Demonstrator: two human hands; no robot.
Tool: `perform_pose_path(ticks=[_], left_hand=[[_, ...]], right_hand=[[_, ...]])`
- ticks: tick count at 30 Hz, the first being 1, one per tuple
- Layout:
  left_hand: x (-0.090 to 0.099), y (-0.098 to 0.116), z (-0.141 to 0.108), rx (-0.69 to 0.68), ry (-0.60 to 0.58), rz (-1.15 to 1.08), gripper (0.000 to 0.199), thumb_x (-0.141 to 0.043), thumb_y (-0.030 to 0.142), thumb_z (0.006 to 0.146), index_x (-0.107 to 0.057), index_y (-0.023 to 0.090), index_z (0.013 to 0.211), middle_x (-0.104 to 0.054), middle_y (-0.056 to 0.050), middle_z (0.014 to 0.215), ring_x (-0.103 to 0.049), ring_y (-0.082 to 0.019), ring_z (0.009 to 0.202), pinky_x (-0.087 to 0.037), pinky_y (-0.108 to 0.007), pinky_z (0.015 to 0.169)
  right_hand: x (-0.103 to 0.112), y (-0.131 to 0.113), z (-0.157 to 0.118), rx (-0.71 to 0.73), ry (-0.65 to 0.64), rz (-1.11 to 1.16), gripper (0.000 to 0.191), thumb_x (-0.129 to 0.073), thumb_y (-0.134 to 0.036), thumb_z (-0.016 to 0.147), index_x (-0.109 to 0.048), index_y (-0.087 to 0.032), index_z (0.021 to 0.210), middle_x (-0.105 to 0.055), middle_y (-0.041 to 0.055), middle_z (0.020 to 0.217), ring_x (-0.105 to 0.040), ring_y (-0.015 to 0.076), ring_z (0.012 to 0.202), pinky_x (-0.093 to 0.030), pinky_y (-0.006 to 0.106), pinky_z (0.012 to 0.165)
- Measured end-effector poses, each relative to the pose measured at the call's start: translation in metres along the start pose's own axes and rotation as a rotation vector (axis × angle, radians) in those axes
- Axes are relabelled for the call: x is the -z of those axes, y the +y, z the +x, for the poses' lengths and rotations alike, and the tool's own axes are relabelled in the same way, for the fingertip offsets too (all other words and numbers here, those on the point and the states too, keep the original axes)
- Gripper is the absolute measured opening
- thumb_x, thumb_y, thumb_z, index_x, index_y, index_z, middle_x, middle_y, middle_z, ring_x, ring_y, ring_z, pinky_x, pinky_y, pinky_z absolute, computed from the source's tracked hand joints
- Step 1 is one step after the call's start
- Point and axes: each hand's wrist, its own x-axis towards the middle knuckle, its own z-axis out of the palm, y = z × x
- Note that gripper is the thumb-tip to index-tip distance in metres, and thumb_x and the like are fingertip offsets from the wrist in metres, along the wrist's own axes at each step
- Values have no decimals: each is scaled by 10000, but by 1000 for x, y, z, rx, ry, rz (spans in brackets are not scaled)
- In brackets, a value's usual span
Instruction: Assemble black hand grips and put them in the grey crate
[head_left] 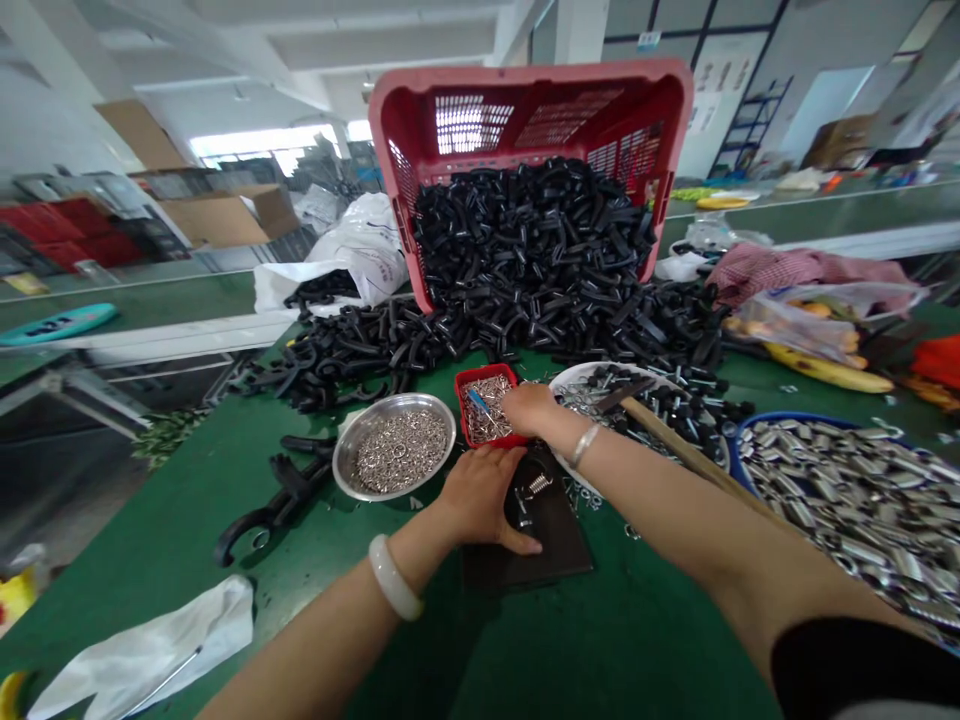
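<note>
My right hand (529,408) reaches with curled fingers to the right side of a small red tray (460,400) full of thin metal pins (486,395); its fingertips are hidden. A blue-handled tool (478,402) lies on the pins. My left hand (481,495) rests over a dark flat plate (555,560), thumb spread away from the fingers, its fingers near the tray's front edge. Beside it on the plate are a coil spring (538,486) and a small metal part (523,512). Left of the tray stands a metal bowl (345,470) of tiny silver parts.
A tipped red crate (532,75) spills black plastic parts (536,230) across the back. To the right are a white bowl (562,376) of bolts, a wooden-handled hammer (675,440) and a blue basin (739,455) of metal pieces. Black clamp-like parts (281,500) lie left.
</note>
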Motion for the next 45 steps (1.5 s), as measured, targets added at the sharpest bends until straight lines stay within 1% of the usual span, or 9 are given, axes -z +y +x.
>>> perform_pose_path(ticks=[7, 13, 17, 24, 29, 33, 37, 41, 45], left_hand=[[-8, -7, -2, -74, -2, -19, 1132, -574, 767, 377, -352, 140, 1292, -428, -140, 1286, -372, -313, 1167, -263, -422, 998], [25, -27, 30, 348, 145, 84, 349, -410, 428, 820, -575, 242, 1065, -602, -69, 1056, -559, -227, 932, -434, -336, 771], [31, -39, 60, 402, -11, 103, 272, -529, 399, 741, -645, 270, 950, -655, -60, 915, -593, -254, 856, -443, -339, 711], [6, -49, 72, 355, 166, -470, 273, -546, 395, 735, -653, 221, 917, -678, -13, 805, -609, -150, 718, -448, -234, 639], [9, -49, 68, 445, 200, -321, 243, -565, 393, 716, -653, 223, 866, -674, -19, 828, -609, -168, 748, -447, -249, 644], [14, -47, 72, 379, 15, 13, 244, -578, 400, 704, -665, 291, 905, -669, -35, 899, -598, -227, 835, -437, -301, 688], [10, -47, 81, 318, -54, 77, 208, -589, 379, 702, -669, 280, 867, -661, -43, 903, -592, -223, 839, -433, -297, 693], [9, -45, 81, 319, 9, 53, 188, -533, 372, 750, -642, 267, 863, -645, -34, 916, -582, -216, 860, -434, -305, 703], [11, -43, 75, 362, 224, -27, 168, -480, 324, 788, -590, 206, 834, -622, -58, 922, -585, -202, 841, -438, -309, 720]], right_hand=[[-19, 6, 18, -17, 43, 67, 189, -603, -237, 684, -672, -113, 809, -661, 171, 912, -594, 263, 901, -431, 320, 749], [-26, 30, 9, 7, 175, 319, 134, -581, -283, 693, -653, -211, 780, -670, 23, 833, -591, 159, 796, -418, 238, 674], [-31, 36, 9, 14, 223, 543, 121, -602, -232, 661, -631, -170, 761, -659, 14, 762, -580, 124, 713, -416, 209, 626], [-29, 39, -6, -40, 210, 917, 239, -588, -324, 680, -599, -122, 809, -626, -3, 656, -523, 86, 530, -396, 200, 483], [-32, 34, -18, -68, 258, 1029, 238, -564, -354, 680, -589, -128, 751, -587, -16, 600, -498, 90, 522, -390, 211, 493], [-30, 43, -42, -60, 294, 992, 151, -587, -277, 645, -587, -141, 712, -599, -6, 620, -526, 109, 583, -406, 224, 558], [-23, 52, -86, -33, 245, 827, 120, -575, -226, 658, -605, -151, 746, -618, -3, 637, -552, 122, 594, -414, 227, 562], [-27, 51, -121, 49, 174, 585, 128, -519, -248, 752, -631, -188, 773, -649, 1, 705, -575, 131, 658, -412, 233, 610], [-39, 44, -129, 74, 216, 371, 151, -472, -234, 806, -617, -191, 819, -646, 25, 782, -575, 144, 738, -402, 244, 677]])
